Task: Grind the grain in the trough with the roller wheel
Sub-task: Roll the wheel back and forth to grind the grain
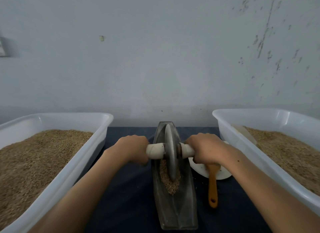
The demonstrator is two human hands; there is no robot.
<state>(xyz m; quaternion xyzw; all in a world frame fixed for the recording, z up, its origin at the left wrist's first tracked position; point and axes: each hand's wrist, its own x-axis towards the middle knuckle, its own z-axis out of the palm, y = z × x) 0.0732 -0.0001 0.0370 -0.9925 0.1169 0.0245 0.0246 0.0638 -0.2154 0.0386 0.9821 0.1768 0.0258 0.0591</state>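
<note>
A: Where's the roller wheel [170, 153]?

B: Upright in the trough [174, 208], abt mid-length, rim down in the grain [170, 183]. Trough's a long boat-shaped metal one, running near-to-far on the dark cloth [128, 189], centre of scene.

A: Hands?

B: Left hand [133, 148] curled round the pale handle [155, 151] on the wheel's left side. Right hand [207, 147] wrapped round the matching handle on the right. Both gripping tight, knuckles up.

A: Grain in the trough?

B: Small brown heap, mostly on the near side of the wheel.

A: Anything else?

B: White tub [57, 165] left, w/ grain piled in. Second tub [230, 128] right, same. Orange brush [213, 184] lying on a white plate [223, 174], just right of the trough.
</note>
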